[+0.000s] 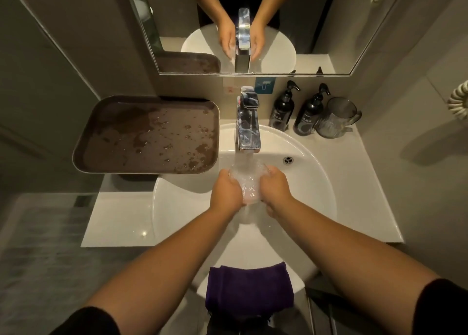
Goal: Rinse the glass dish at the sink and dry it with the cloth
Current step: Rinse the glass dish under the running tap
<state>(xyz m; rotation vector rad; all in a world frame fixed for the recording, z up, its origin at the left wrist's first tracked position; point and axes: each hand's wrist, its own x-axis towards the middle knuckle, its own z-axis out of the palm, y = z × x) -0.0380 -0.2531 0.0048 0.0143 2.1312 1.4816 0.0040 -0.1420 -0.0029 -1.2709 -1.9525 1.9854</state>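
Both hands hold the glass dish [249, 182] over the middle of the white, rounded sink [311, 182], right under the chrome tap [248, 127], whose stream of water [244, 161] falls into it. The left hand [225, 190] curls round the dish's left rim; the right hand [274, 189] curls round its right rim. The dish is clear and round, with drops and foam inside.

A folded purple cloth [249, 288], soft and fuzzy, drapes over the sink's near edge.

At the counter's [114, 220] far left corner a dark brown tray [149, 134], rectangular with rounded corners, carries puddles and beads of water, and its right edge hangs over the sink rim. At the far right corner stand 2 black pump bottles [282, 108] [307, 114] with pale writing too small to read, and just beside them a clear ribbed jug [334, 118] with a handle.

On the wall behind the tap sits a blue square sticker [264, 84] with a white tap symbol. A mirror [329, 25] above reflects the hands and tap
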